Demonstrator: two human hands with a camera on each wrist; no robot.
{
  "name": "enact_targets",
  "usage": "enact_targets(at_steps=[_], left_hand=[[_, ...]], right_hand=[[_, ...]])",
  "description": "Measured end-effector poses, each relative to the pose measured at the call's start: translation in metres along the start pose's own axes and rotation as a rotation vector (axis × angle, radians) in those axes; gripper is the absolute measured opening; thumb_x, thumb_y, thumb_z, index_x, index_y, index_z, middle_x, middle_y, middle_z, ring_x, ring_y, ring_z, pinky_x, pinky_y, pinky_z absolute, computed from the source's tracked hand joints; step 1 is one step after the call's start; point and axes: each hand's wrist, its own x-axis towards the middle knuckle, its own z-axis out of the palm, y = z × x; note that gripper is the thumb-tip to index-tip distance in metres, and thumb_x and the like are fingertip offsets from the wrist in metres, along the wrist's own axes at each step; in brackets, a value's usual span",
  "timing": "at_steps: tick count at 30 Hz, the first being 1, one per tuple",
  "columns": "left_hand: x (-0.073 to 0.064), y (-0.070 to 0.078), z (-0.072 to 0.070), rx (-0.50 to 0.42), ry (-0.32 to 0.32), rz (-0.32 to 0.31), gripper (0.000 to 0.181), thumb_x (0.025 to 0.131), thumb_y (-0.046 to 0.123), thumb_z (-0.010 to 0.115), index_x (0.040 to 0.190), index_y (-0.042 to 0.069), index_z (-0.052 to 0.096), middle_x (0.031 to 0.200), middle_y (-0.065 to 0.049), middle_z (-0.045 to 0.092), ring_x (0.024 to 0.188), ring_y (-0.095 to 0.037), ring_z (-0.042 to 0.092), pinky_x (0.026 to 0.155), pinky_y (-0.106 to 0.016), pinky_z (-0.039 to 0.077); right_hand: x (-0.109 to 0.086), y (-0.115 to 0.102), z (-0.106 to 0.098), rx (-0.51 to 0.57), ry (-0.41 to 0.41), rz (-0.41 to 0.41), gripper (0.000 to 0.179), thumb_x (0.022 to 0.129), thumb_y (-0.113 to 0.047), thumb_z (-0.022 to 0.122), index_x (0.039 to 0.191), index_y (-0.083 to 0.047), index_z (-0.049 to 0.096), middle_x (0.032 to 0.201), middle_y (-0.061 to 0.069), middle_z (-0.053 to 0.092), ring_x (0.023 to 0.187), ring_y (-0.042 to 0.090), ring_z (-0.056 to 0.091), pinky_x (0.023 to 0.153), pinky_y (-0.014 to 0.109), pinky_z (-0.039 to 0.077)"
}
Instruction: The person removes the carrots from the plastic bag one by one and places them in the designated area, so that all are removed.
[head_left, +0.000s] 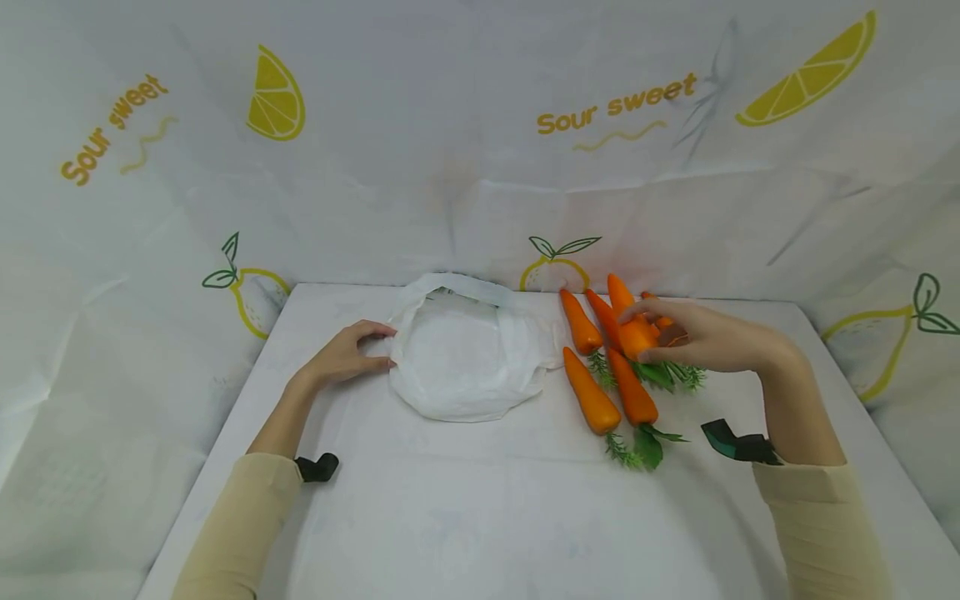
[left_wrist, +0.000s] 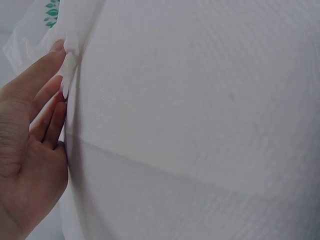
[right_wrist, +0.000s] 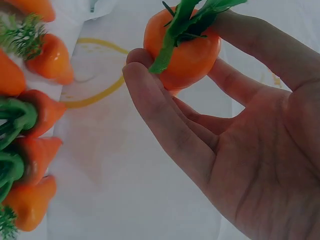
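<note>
An open white plastic bag [head_left: 459, 407] lies on the table with its mouth spread wide. At the bag's left edge, my left hand [head_left: 347, 352] holds the rim between thumb and fingers; the left wrist view shows the fingertips [left_wrist: 58, 46] on a fold of the plastic. My right hand [head_left: 697, 335] grips an orange carrot [head_left: 622, 302] with green leaves [right_wrist: 184, 27], lifted above the others. In the right wrist view its thick end [right_wrist: 182, 62] sits between thumb and fingers. Several more carrots [head_left: 590, 392] lie beneath and beside that hand, partly hidden by it.
The carrots lie just right of the bag, their leafy tops [head_left: 647, 446] toward the front. A white cloth with lemon prints [head_left: 555, 275] hangs behind the white table [head_left: 450, 517]. Dark straps [head_left: 318, 468] are on both wrists.
</note>
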Motion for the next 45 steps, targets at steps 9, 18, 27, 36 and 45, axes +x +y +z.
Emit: enact_targets(at_steps=[9, 18, 27, 36, 45], left_hand=[[0.0, -0.002, 0.002, -0.013, 0.006, 0.005, 0.056, 0.09, 0.017, 0.088, 0.142, 0.008, 0.068, 0.148, -0.02, 0.063, 0.144, -0.039, 0.054, 0.128, -0.057, 0.038], [-0.001, -0.002, 0.003, -0.012, 0.009, -0.003, 0.056, 0.09, 0.016, 0.087, 0.142, 0.007, 0.068, 0.149, -0.02, 0.062, 0.144, -0.039, 0.054, 0.128, -0.057, 0.038], [-0.003, -0.004, 0.002, -0.014, 0.014, -0.003, 0.055, 0.09, 0.016, 0.086, 0.141, 0.008, 0.068, 0.147, -0.02, 0.063, 0.142, -0.039, 0.055, 0.127, -0.057, 0.038], [0.0, -0.003, 0.003, -0.009, 0.009, 0.003, 0.056, 0.091, 0.019, 0.088, 0.142, 0.009, 0.068, 0.149, -0.019, 0.062, 0.144, -0.038, 0.054, 0.128, -0.057, 0.038], [0.0, -0.001, 0.002, -0.001, 0.013, 0.013, 0.056, 0.091, 0.019, 0.087, 0.142, 0.008, 0.068, 0.148, -0.019, 0.062, 0.143, -0.038, 0.054, 0.127, -0.057, 0.038]], right_hand=[[-0.026, 0.015, 0.009, 0.042, 0.006, 0.09, 0.05, 0.104, -0.028, 0.075, 0.15, -0.017, 0.057, 0.14, 0.007, 0.068, 0.114, 0.019, 0.067, 0.085, 0.026, 0.059], [-0.05, 0.035, 0.021, 0.08, -0.001, 0.137, 0.05, 0.104, -0.026, 0.075, 0.149, -0.014, 0.054, 0.131, 0.007, 0.073, 0.103, 0.003, 0.071, 0.081, 0.025, 0.06], [-0.066, 0.049, 0.037, 0.118, -0.079, 0.207, 0.057, 0.106, -0.03, 0.072, 0.154, -0.011, 0.05, 0.133, 0.009, 0.072, 0.105, 0.006, 0.071, 0.081, 0.026, 0.06], [-0.078, 0.057, 0.054, 0.192, -0.129, 0.179, 0.055, 0.107, -0.024, 0.07, 0.155, -0.006, 0.049, 0.135, 0.015, 0.07, 0.102, 0.004, 0.071, 0.079, 0.027, 0.061], [-0.097, 0.064, 0.063, 0.237, -0.162, 0.202, 0.057, 0.107, -0.021, 0.069, 0.156, -0.001, 0.046, 0.128, 0.012, 0.072, 0.099, 0.0, 0.069, 0.079, 0.024, 0.06]])
